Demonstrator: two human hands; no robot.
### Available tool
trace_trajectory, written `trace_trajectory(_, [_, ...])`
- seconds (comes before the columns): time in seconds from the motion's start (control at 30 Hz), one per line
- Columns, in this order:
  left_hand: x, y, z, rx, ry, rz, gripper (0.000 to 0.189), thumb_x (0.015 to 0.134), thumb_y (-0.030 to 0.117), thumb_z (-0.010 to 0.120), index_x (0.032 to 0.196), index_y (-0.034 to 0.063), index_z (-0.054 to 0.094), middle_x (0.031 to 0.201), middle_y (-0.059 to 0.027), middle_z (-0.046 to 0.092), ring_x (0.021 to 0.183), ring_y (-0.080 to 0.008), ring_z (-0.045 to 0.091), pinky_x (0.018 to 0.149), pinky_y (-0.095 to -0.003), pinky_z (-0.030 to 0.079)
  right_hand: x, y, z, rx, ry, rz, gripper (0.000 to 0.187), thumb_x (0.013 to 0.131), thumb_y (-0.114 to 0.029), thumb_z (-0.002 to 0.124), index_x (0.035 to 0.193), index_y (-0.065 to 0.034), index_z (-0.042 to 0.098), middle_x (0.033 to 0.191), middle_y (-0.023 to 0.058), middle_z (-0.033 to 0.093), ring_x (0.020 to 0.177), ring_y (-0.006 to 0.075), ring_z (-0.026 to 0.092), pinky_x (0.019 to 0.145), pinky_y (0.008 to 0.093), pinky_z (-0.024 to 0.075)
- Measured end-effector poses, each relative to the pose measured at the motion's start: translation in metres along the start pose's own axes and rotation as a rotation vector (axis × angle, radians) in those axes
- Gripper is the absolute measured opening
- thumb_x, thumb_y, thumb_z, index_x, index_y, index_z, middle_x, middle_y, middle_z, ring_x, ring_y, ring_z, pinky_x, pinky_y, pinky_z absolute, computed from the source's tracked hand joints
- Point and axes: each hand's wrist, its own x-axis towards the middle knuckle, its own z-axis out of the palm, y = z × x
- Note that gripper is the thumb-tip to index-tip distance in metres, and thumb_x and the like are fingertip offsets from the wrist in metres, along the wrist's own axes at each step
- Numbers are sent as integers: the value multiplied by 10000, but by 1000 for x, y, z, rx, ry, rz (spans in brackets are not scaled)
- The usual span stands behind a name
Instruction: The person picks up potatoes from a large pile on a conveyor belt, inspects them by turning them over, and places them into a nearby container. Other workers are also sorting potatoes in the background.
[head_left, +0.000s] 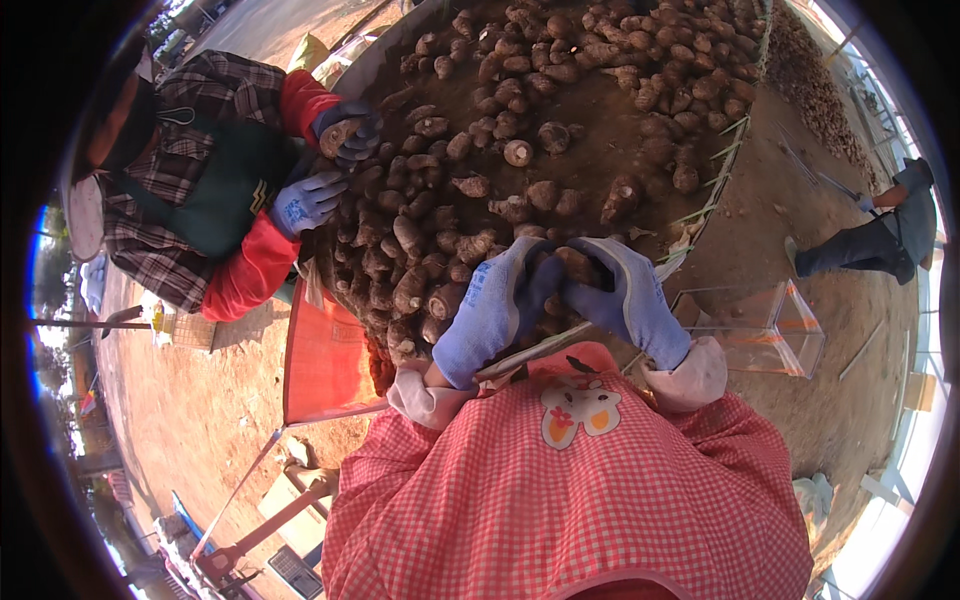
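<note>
Both my hands wear blue-and-purple coated work gloves and meet over the near edge of a large heap of brown taro corms (409, 236). My left hand (495, 304) curls at the left, its fingers close to a brown corm (576, 266) between the two hands. My right hand (626, 296) bends around the right side of that corm. Whether the left fingers press on it is hard to tell, as they are in shadow. Below my wrists shows the red checked apron (570, 495) with a rabbit patch.
At the left, a co-worker in a plaid shirt (225, 82) holds a corm (337, 136) in gloved hands. A red mesh bag (330, 360) hangs below the heap. A clear plastic crate (795, 330) stands at the right, with another person (892, 232) beyond.
</note>
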Motion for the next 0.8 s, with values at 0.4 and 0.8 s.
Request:
trace_trajectory(0.4, [-23, -17, 4, -393, -366, -58, 222, 976, 224, 638, 1041, 15, 676, 868, -27, 647, 741, -94, 559, 678, -280, 451, -29, -6, 15, 318, -69, -1, 516, 813, -99, 742, 1306, -11, 615, 1276, 139, 645, 1208, 229, 594, 1056, 380, 466])
trace_trajectory(0.8, [-35, -60, 35, -522, -298, -17, 348, 889, 180, 729, 1184, 10, 658, 1076, -126, 702, 1005, -242, 683, 868, -342, 557, -22, -28, 41, 338, -95, -137, 447, 817, -15, 693, 1259, 4, 631, 1159, 106, 701, 1016, 204, 686, 971, 356, 533])
